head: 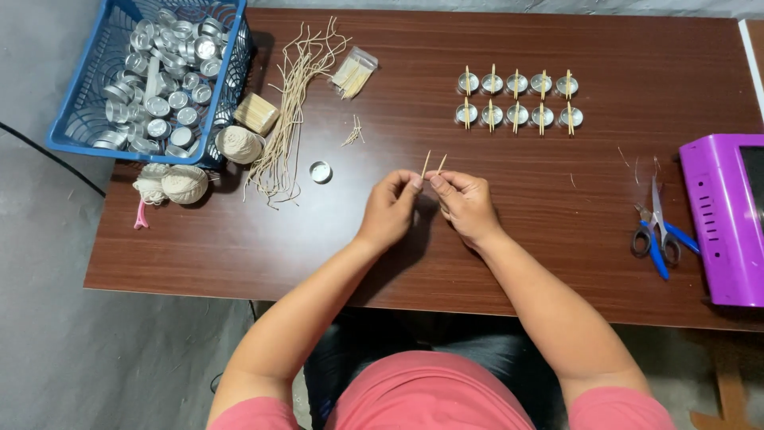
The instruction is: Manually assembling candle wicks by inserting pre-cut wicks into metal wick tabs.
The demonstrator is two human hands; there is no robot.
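Left hand [390, 209] and right hand [465, 205] each pinch a thin stick [426, 164] above the table [509, 215]. Risk: sticks slipping apart or snapping if squeezed unevenly.

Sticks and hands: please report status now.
Left hand and right hand: fingers pinch thin wooden sticks above table. Single metal cup lies apart. Nothing in the way.
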